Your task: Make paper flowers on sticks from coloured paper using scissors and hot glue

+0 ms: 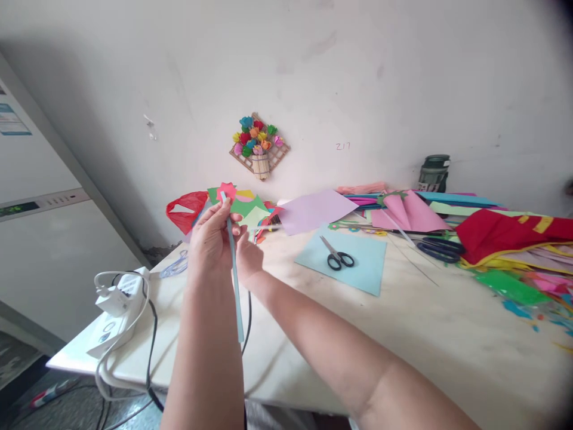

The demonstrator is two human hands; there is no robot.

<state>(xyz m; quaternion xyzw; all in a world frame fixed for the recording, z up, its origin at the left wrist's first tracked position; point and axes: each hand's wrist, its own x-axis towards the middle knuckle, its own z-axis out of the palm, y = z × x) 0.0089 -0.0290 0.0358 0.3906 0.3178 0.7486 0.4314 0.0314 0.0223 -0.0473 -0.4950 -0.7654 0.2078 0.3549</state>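
Observation:
My left hand (208, 236) is raised over the table's left part, thumb and fingers pinched on a narrow light blue paper strip (235, 280). The strip's long end hangs down along my forearm. Just beyond the fingertips shows a pink, petal-edged paper piece (227, 190); I cannot tell if it is held or lies behind. My right hand (249, 258) is close beside and partly behind the left, fingers curled and mostly hidden. Black-handled scissors (340, 260) rest on a light blue paper sheet (367, 266) to the right.
A power strip (119, 319) with plug and cables lies at the table's left edge. A red plastic bag (181, 210), green paper (246, 206) and a lilac sheet (316, 210) lie along the back. Larger dark scissors (439, 249), red cloth (514, 236) and a bottle (434, 173) are right.

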